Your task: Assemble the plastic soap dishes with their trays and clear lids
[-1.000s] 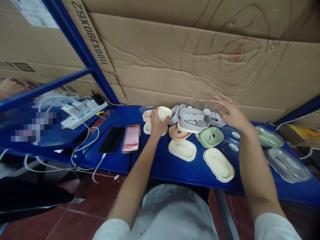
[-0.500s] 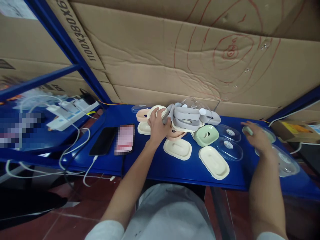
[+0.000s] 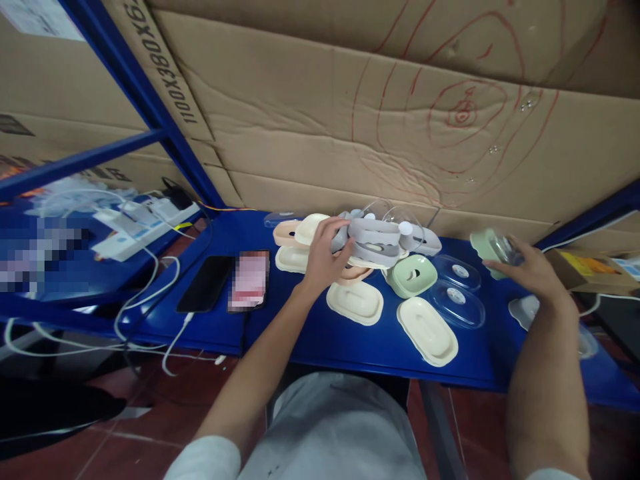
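My left hand is at the left end of the grey pile, its thumb and fingers curled around a grey plastic piece. Beside it are stacked grey oval frames. A cream oval piece rests on a peach one to its left. At the right side of the table my right hand grips a light green oval box with a clear lid, slightly blurred and tilted. Below that hand lies a grey piece, partly hidden by the forearm.
Cream oval trays lie near the front, with a green slotted piece and clear lids to their right. Two phones and white cables are at left, near a power strip. A cardboard box stands at right.
My left hand has shifted right, from the cream piece toward the grey pile. My right hand has lifted and tilted the green lidded box at the table's right side.
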Tool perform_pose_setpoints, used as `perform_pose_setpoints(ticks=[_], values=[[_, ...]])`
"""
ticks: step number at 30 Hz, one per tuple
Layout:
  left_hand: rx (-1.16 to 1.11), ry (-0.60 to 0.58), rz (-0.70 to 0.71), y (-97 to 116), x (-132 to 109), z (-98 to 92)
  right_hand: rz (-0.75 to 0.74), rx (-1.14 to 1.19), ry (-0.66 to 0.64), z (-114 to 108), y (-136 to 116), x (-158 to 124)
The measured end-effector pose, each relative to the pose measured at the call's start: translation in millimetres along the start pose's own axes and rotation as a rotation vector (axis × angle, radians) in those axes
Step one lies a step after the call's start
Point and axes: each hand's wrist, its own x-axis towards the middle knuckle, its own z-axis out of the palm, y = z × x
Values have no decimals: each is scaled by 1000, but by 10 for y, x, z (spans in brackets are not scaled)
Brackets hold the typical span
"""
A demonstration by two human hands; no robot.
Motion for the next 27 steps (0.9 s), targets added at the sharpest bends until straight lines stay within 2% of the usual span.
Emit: perform_pose_setpoints(ticks=[3, 5, 8, 10, 13, 15, 19, 23, 27], values=[[-271, -171, -53, 108, 75, 79, -162, 196, -15, 23, -831, 3], [-407, -255, -85, 154, 144, 159, -362, 290, -98, 84, -1432, 59], [-568, -261, -146, 135, 245, 254, -583, 389, -214, 251, -2144, 218], [-615, -206, -187, 57, 292, 257, -614, 472, -315, 388, -2407, 354], [-614, -105, -246, -114, 332, 161, -560, 606, -400, 571, -2498, 540], [-606, -14, -287, -222, 353, 73, -509, 643, -378, 661, -2430, 624], [-553, 133, -351, -348, 388, -28, -485, 544, -284, 789, -2290, 688], [-512, 192, -355, -351, 382, -17, -508, 553, -253, 926, -2417, 657], [-513, 157, -304, -305, 357, 6, -633, 610, -263, 1018, -2640, 587]])
